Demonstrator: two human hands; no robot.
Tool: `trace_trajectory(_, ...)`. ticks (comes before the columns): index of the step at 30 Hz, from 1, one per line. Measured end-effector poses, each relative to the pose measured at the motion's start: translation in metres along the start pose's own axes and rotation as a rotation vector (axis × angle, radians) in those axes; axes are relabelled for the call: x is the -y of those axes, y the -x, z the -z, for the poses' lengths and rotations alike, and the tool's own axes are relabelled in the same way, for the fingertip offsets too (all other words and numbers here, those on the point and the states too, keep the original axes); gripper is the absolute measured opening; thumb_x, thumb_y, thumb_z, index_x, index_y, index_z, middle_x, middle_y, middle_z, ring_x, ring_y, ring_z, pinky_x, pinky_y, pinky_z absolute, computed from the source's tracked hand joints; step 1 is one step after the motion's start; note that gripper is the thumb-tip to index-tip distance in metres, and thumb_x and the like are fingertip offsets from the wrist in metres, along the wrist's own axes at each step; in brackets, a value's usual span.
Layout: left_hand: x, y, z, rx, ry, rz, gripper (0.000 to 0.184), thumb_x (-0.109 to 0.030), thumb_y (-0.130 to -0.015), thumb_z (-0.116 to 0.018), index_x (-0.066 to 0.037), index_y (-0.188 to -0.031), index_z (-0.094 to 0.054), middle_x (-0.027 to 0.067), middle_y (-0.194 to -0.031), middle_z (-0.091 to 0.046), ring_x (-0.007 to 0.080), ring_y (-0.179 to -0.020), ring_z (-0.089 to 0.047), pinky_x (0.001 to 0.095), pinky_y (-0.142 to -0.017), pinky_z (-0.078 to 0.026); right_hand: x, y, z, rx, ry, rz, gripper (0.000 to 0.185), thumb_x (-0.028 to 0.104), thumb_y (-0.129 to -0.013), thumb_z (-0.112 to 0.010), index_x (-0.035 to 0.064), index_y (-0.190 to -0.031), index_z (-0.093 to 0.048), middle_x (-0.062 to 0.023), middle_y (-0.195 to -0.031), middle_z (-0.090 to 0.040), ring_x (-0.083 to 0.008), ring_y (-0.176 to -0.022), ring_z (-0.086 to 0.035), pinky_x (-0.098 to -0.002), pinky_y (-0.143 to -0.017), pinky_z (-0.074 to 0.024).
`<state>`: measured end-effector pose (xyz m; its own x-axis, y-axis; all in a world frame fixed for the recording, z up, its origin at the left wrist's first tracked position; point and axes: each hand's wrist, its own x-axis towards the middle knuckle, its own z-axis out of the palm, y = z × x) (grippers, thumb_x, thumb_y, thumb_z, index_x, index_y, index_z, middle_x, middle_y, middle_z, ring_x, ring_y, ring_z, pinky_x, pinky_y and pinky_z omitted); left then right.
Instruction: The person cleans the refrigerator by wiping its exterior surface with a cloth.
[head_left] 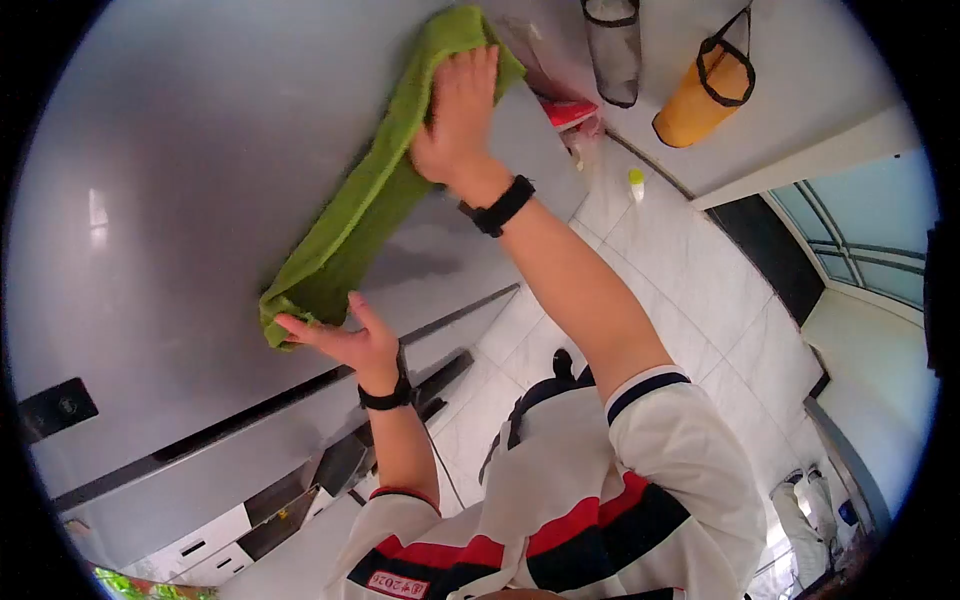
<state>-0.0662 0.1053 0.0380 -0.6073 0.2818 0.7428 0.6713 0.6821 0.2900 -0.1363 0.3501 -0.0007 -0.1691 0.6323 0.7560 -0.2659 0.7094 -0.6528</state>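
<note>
A long green cloth (350, 215) lies folded in a strip against a large glossy grey panel (180, 190), which looks like a refrigerator door. At the cloth's upper end my right hand (460, 115) presses it to the panel, fingers close together over it. My left hand (345, 340) has its fingers on the lower end of the cloth, the thumb raised apart. Both wrists carry black bands. Part of the cloth under my right palm is hidden.
A dark gap (250, 410) runs along the panel below my left hand. White drawers (195, 545) stand lower left. A yellow bag holder (705, 95) and a grey mesh one (613, 55) hang upper right. A small yellow-capped container (636, 183) stands on the tiled floor (690, 290).
</note>
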Motion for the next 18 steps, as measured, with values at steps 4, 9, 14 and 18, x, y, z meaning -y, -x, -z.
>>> trace_trajectory(4,0.006,0.020,-0.007,0.139,-0.044,-0.098,0.083,-0.011,-0.087,-0.060,0.006,-0.147,-0.004,0.0281,-0.150,-0.015,0.0369,-0.138,-0.022,0.0461,-0.114,-0.015,-0.040,0.064,-0.002,-0.045,0.069,-0.119,0.060,0.028,-0.084,-0.049,-0.0138,-0.125,-0.038,-0.0368,-0.137,-0.032,-0.0550,-0.130,-0.024,-0.0628,-0.110,-0.0124)
trace_trajectory(9,0.020,0.051,-0.012,0.228,-0.051,-0.137,0.079,-0.010,-0.081,-0.064,0.009,-0.144,-0.020,0.0274,-0.142,-0.034,0.0444,-0.132,-0.033,0.0580,-0.111,-0.011,-0.062,0.143,0.001,0.071,0.064,-0.348,0.063,0.030,-0.093,-0.038,-0.0145,-0.135,-0.026,-0.0378,-0.142,-0.024,-0.0561,-0.132,-0.018,-0.0594,-0.112,-0.0093)
trace_trajectory(14,0.026,0.068,0.012,0.251,0.023,-0.010,0.081,-0.010,-0.084,-0.062,0.007,-0.146,-0.013,0.0276,-0.145,-0.029,0.0392,-0.136,-0.028,0.0494,-0.113,-0.014,-0.022,0.147,0.009,0.177,0.041,-0.414,0.065,0.023,-0.087,-0.044,-0.0188,-0.133,-0.026,-0.0425,-0.139,-0.022,-0.0603,-0.131,-0.015,-0.0629,-0.111,-0.0078)
trace_trajectory(18,0.035,0.059,0.055,0.049,0.096,0.091,0.085,-0.009,-0.086,-0.062,0.002,-0.149,-0.006,0.0247,-0.151,-0.019,0.0350,-0.139,-0.023,0.0438,-0.114,-0.018,0.054,0.142,-0.014,0.056,0.055,-0.210,0.063,0.021,-0.082,-0.050,-0.0175,-0.128,-0.033,-0.0397,-0.136,-0.028,-0.0603,-0.130,-0.016,-0.0661,-0.109,-0.0067)
